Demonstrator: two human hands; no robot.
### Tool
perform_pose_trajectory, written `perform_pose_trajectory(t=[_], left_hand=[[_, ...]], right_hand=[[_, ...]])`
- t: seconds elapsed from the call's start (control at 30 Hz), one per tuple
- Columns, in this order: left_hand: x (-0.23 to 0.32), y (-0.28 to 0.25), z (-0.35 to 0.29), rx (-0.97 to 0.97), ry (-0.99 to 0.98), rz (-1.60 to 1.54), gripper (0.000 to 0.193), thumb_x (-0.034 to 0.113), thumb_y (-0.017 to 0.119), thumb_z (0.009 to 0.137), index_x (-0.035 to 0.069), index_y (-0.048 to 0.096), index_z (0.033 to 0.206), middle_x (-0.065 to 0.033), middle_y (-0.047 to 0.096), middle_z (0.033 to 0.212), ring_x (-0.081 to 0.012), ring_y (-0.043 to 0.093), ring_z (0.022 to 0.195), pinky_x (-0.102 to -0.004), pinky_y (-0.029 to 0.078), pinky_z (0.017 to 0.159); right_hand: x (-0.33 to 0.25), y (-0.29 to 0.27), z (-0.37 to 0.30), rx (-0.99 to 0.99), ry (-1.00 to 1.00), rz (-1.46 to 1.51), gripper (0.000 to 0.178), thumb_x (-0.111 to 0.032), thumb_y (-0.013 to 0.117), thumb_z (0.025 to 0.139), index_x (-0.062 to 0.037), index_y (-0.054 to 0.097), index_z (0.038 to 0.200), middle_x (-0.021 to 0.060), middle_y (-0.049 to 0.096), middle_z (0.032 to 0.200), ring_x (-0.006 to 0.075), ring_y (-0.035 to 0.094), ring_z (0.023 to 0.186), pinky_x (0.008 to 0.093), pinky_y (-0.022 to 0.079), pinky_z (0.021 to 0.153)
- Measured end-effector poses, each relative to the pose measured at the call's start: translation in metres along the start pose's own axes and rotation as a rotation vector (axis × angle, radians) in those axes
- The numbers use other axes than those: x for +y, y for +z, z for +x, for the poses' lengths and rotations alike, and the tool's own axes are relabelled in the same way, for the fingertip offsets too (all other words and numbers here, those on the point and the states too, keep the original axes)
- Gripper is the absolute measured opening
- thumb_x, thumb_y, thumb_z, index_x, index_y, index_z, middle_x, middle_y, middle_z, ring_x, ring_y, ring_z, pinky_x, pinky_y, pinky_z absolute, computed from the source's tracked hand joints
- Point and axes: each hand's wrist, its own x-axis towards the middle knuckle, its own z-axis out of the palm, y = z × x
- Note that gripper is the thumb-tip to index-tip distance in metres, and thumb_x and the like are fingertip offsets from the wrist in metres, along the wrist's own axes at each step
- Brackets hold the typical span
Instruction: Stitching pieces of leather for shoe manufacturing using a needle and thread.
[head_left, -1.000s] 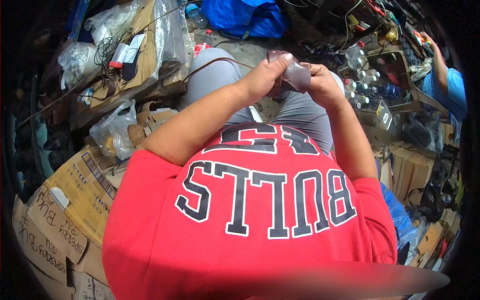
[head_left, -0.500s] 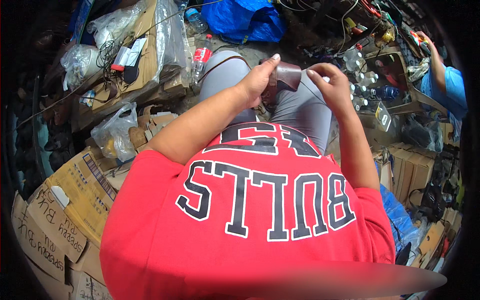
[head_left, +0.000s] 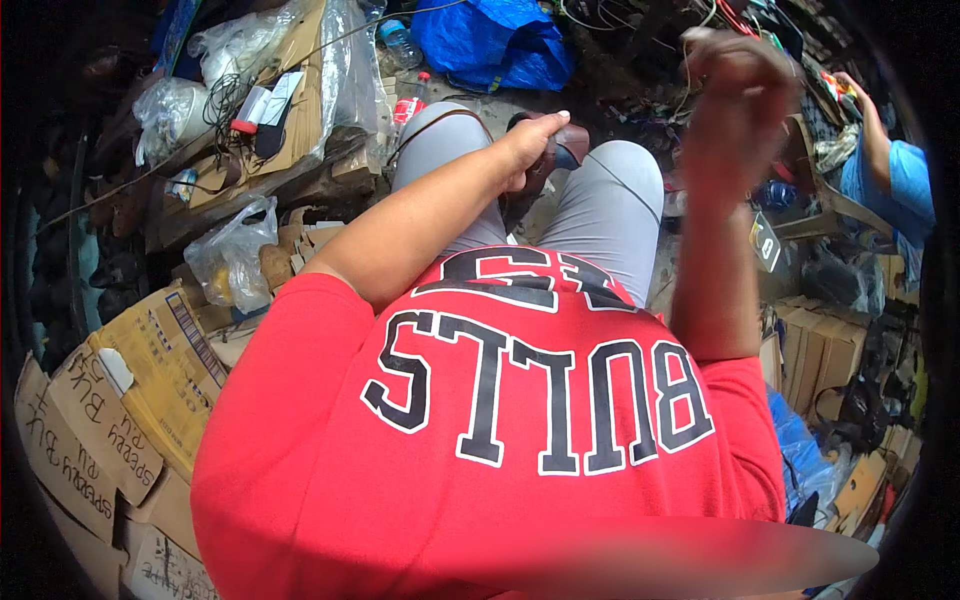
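Note:
My left hand (head_left: pixel 530 148) is closed round a brown leather shoe (head_left: pixel 571 147) between my knees, its thumb stretched along the top. Much of the shoe is hidden by the hand. A thin dark thread (head_left: pixel 622 180) runs from beside the shoe across my right thigh. Raised to the right, away from the shoe, my right hand (head_left: pixel 742 75) is smeared by motion, so its fingers cannot be made out. A dark strap (head_left: pixel 440 113) loops over my left knee.
A red-capped bottle (head_left: pixel 408 105) stands beyond my left knee, near a blue plastic sheet (head_left: pixel 490 45). Cardboard (head_left: pixel 160 360) and plastic bags (head_left: pixel 238 255) crowd the left. Another person's arm (head_left: pixel 872 130) reaches in at the far right, beside a wooden frame (head_left: pixel 850 200).
My right hand has swung up and to the right, away from the shoe. My left hand still grips the shoe, which has shifted slightly and turned.

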Motion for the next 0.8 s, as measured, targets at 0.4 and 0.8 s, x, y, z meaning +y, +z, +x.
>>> perform_pose_trajectory(t=[0.4, 0.8], left_hand=[[0.017, 0.009, -0.024, -0.201, -0.05, -0.194, 0.033, 0.043, 0.05, 0.091, 0.013, 0.063, 0.085, -0.0029, 0.066, 0.076, -0.0157, 0.063, 0.069, -0.0315, 0.05, 0.063], [0.008, -0.001, 0.011, -0.055, 0.02, -0.032, 0.028, 0.034, 0.057, 0.088, 0.01, 0.069, 0.092, -0.006, 0.07, 0.082, -0.0151, 0.065, 0.071, -0.0298, 0.05, 0.064]], right_hand=[[0.031, 0.004, -0.086, -0.51, 0.237, -0.506, 0.016, -0.014, 0.072, 0.075, -0.0096, 0.067, 0.089, 0.0082, 0.062, 0.088, 0.0287, 0.059, 0.085, 0.0381, 0.047, 0.075], [-0.059, -0.07, 0.052, -0.004, 0.132, -0.367, 0.04, -0.017, 0.065, 0.079, -0.0116, 0.06, 0.119, 0.0096, 0.063, 0.104, 0.0244, 0.058, 0.094, 0.0331, 0.041, 0.093]])
